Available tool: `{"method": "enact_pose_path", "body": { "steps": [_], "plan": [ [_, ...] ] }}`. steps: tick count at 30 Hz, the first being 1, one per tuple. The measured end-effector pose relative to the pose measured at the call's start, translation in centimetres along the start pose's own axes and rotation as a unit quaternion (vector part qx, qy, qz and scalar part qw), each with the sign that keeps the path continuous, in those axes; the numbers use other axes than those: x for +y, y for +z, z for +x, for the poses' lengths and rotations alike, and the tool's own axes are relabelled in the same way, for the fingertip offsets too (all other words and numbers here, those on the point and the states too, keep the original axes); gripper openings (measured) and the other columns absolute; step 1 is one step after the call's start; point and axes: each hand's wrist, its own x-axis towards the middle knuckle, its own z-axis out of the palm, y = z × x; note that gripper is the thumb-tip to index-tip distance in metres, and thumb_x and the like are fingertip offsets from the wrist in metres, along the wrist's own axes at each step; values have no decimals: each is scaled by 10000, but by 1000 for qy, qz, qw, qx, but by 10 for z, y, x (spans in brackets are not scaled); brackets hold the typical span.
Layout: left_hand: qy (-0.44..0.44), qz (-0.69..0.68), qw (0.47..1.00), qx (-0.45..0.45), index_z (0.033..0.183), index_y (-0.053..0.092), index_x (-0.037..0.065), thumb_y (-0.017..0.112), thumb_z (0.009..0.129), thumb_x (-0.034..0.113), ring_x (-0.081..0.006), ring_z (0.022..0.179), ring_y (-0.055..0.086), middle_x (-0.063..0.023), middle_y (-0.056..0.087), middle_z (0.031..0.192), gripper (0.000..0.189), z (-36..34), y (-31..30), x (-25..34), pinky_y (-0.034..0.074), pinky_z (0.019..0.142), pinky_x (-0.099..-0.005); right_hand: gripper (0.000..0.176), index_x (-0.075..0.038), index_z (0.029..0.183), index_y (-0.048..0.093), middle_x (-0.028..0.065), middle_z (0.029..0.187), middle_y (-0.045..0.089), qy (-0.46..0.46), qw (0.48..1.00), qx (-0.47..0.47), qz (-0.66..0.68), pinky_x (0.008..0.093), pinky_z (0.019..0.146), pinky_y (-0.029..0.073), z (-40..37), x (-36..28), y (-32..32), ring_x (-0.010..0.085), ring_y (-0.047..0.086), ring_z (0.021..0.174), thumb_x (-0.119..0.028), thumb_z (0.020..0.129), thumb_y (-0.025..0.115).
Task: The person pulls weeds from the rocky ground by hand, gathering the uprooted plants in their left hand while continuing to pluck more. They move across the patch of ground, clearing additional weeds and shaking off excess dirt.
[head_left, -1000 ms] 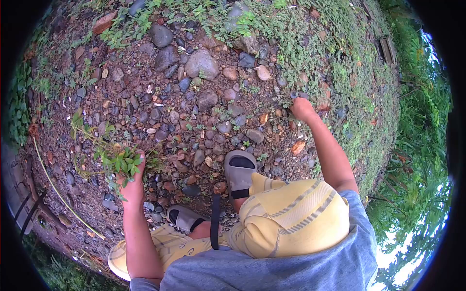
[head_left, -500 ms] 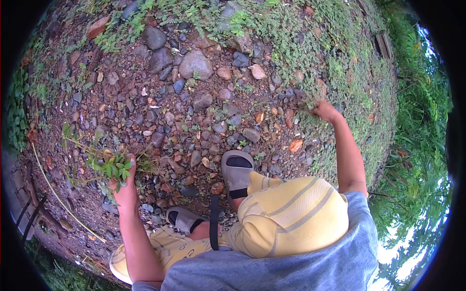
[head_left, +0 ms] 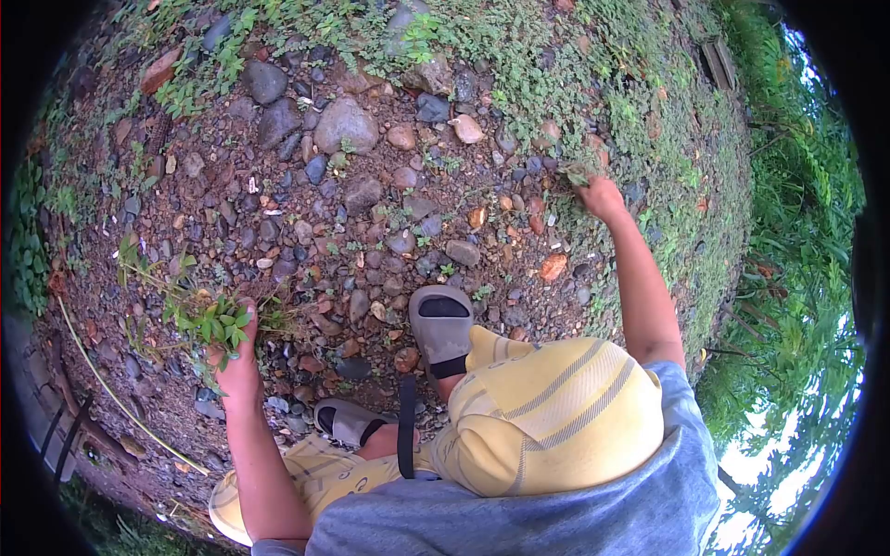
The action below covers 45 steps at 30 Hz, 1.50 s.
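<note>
I crouch over stony ground. My left hand (head_left: 237, 357) is closed around a bunch of pulled green weeds (head_left: 199, 315) with long stems, held low at the left near my knee. My right hand (head_left: 601, 196) reaches out to the right and pinches a small green weed (head_left: 577, 174) growing among the pebbles at the edge of the low green cover. My two grey sandals (head_left: 440, 326) stand on the stones between my arms.
Brown soil strewn with pebbles and larger grey stones (head_left: 344, 125) fills the middle. Low green ground cover (head_left: 649, 111) spreads across the top and right. A long pale stem (head_left: 111, 389) lies on the ground at the left. Tall plants stand at the far right.
My right hand swung out to the right, then came back a little to a weed farther up. The left hand with its bunch drifted slightly down and left.
</note>
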Motion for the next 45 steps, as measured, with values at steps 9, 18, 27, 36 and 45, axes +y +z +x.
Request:
{"method": "enact_pose_path", "body": {
  "steps": [9,18,27,36,45],
  "plan": [
    [8,2,1000,-5,1176,537,18,688,826,156,-181,1088,533,-83,576,1182,406,0,-5,-1,346,1000,-343,645,16,1033,647,212,1083,630,31,995,-89,-35,385,885,475,-11,-38,7,323,616,1012,-549,723,605],
    [2,-21,1000,5,1139,566,15,688,825,143,-166,1068,543,-77,599,1138,361,3,3,5,345,995,-334,519,23,980,658,216,1037,642,30,996,-82,-19,383,865,485,-9,-41,13,330,630,965,-418,707,648],
    [-3,-38,999,-10,1280,436,-6,713,812,165,-192,1168,474,-112,538,1221,571,7,-5,3,267,1059,-361,495,86,931,641,264,993,634,-35,996,-83,8,377,857,482,17,-33,21,368,625,930,-342,686,677],
    [10,-42,999,21,1144,567,21,701,814,185,-165,1065,536,-71,600,1123,393,9,-1,-1,340,990,-338,600,49,982,649,239,1015,641,33,996,-78,-5,386,865,481,-1,-41,16,344,623,974,-493,724,659],
    [17,-9,1000,-9,1176,537,34,694,820,169,-155,1046,545,-61,604,1112,412,8,-9,2,347,981,-333,430,-12,996,656,204,1050,639,2,996,-24,-89,387,853,500,-17,-67,14,320,623,988,-348,729,667]
  ]
}}
